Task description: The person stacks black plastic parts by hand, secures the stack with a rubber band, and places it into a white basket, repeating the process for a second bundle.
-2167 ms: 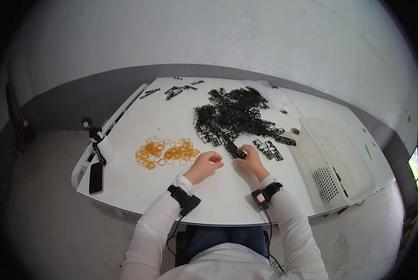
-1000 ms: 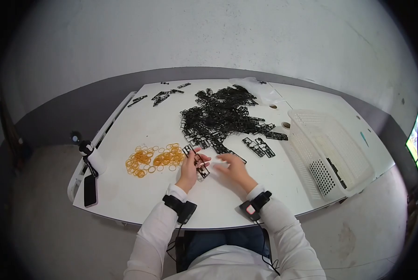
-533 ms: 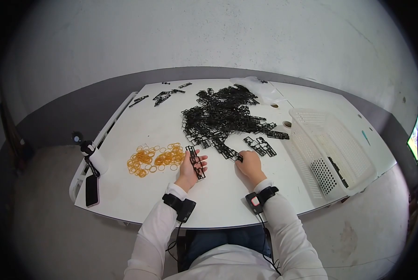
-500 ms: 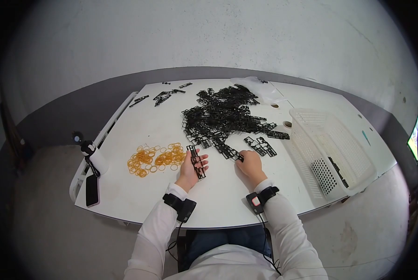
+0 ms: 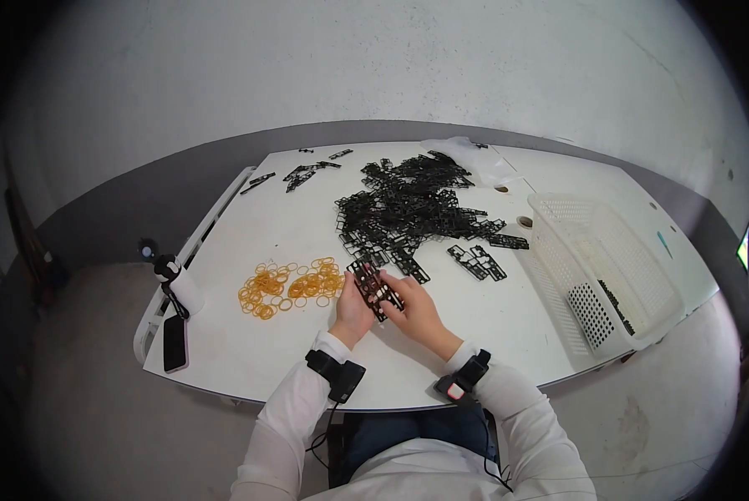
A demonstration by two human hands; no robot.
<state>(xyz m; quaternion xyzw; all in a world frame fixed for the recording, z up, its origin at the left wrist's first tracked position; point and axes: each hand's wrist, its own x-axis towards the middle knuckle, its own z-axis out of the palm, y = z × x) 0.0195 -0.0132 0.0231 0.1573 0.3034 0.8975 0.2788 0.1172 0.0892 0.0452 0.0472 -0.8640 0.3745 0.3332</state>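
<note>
Black plastic frames [image 5: 374, 286] are held between both hands, just in front of the big pile. My left hand [image 5: 354, 315] supports them from the left side. From the right, my right hand [image 5: 420, 317] grips them with thumb and fingers. The large pile of black frames [image 5: 412, 200] spreads over the white table beyond the hands. Two or so loose frames [image 5: 477, 262] lie right of the hands. Orange rubber bands [image 5: 291, 286] are scattered left of my left hand.
A white perforated basket [image 5: 571, 313] stands at the right. At the left are a white bottle [image 5: 184, 292] and a phone [image 5: 175, 343]. A few black frames [image 5: 300, 177] lie at the back left, and a clear plastic bag [image 5: 474, 160] at the back.
My right hand has moved left from the pile's front edge and joined my left hand. More than one frame now shows between the hands. The view has shifted slightly.
</note>
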